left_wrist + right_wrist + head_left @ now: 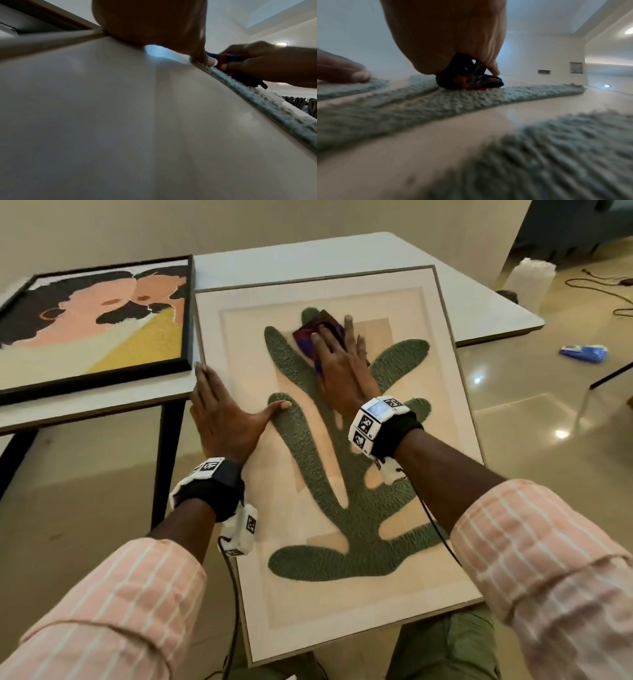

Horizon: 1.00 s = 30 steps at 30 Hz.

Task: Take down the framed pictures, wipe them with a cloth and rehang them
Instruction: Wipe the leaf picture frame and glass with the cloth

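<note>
A large pale-framed picture with a green tufted plant shape lies tilted, its far end on the white table and its near end by my lap. My right hand presses a folded red-and-purple cloth flat onto the upper part of the plant shape; the cloth bunches under the palm in the right wrist view. My left hand lies flat on the picture's left edge, thumb spread onto a green lobe. The left wrist view shows the picture's glossy surface.
A second picture in a black frame, with abstract faces, lies on the white table at the left. On the shiny floor to the right are a blue packet, a white bag and cables.
</note>
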Motion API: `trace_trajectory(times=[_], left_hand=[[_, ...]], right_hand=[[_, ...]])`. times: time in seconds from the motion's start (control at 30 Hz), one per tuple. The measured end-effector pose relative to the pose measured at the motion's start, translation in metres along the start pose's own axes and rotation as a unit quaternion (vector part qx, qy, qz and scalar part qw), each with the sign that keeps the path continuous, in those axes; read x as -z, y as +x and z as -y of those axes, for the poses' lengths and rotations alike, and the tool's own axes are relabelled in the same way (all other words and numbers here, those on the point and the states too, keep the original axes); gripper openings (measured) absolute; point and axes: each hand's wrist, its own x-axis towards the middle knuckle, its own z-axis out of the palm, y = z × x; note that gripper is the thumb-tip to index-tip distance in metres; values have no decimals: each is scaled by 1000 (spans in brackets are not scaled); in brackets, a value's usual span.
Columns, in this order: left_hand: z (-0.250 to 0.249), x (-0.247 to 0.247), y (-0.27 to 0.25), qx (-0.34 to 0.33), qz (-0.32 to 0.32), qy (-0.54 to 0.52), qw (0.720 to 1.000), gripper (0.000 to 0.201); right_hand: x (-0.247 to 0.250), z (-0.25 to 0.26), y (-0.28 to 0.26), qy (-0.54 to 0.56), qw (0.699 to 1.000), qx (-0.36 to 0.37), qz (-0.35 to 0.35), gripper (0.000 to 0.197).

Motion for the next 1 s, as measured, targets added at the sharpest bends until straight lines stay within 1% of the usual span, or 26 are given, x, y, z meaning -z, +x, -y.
trace_trajectory(times=[0.07,0.1,0.13,0.2,0.23,0.27,0.3,0.33,0.37,0.4,0.43,0.47,0.5,0.53,0.57,0.6,0.63,0.67,0.77,0.8,0.83,0.87,0.9,0.93,0.97,1.0], left_hand=[[0,0,-1,-4,-4,-3,1000,139],[2,0,-2,-2,-5,-3,1000,139],[1,-1,-2,-2,-5,-4,1000,139],[1,-2,-2,1,-7,-4,1000,140],[1,-2,-2,3,-6,-5,1000,140],[0,-2,-2,4,-5,-10,1000,140],[0,-1,-2,5,-3,-14,1000,140],[0,-1,-2,6,-4,-18,1000,140],[0,-1,-2,5,-6,-19,1000,140],[0,-1,-2,5,-7,-19,1000,140],[1,-2,-2,5,-9,-20,1000,140],[1,-2,-1,6,-10,-20,1000,140],[2,-2,-1,7,-10,-21,1000,140],[3,-3,-2,7,-8,-22,1000,139],[3,-3,-2,9,-9,-25,1000,139],[3,-3,-2,9,-10,-28,1000,139],[3,-3,-2,9,-13,-31,999,139],[3,-3,-3,10,-17,-33,999,138],[2,-3,-3,11,-21,-41,999,138],[2,-2,-3,10,-21,-48,999,139],[2,-2,-2,9,-21,-58,998,138],[4,-1,-3,11,-21,-72,997,137],[5,-1,-3,14,-23,-93,995,135],[7,-1,-4,21,-29,-119,992,131],[9,0,-7,29,-39,-148,988,126],[11,1,-12,39,-49,-173,983,120]], right_hand=[[3,-15,2,41,992,-120,-21,62],[5,-14,4,44,986,-160,-26,62],[7,-12,5,28,988,-152,-18,63],[5,-16,4,-1,999,-46,22,65],[8,-26,4,0,1000,4,27,64],[11,-41,5,3,1000,18,9,60],[13,-55,6,14,1000,-10,-17,58],[16,-65,6,28,997,-66,-33,57],[18,-68,6,30,992,-117,-29,59],[20,-64,6,19,992,-128,-7,62],[22,-60,6,4,995,-95,12,63],[20,-60,6,-7,999,-38,29,63],[22,-65,6,-3,999,13,32,61],[26,-77,6,9,999,27,16,59],[28,-91,7,26,1000,2,-17,58],[29,-105,7,32,997,-48,-46,59],[29,-115,5,28,992,-111,-55,60],[29,-118,1,25,985,-166,-49,62],[26,-93,-13,29,965,-258,-38,63],[25,-77,-20,32,960,-276,-33,63],[24,-60,-28,31,960,-275,-28,63],[20,-42,-36,26,969,-245,-32,62],[14,-25,-45,19,981,-188,-45,62],[7,-8,-55,18,992,-108,-57,63],[-1,7,-63,22,998,-26,-59,64],[-8,17,-67,24,997,34,-58,65]])
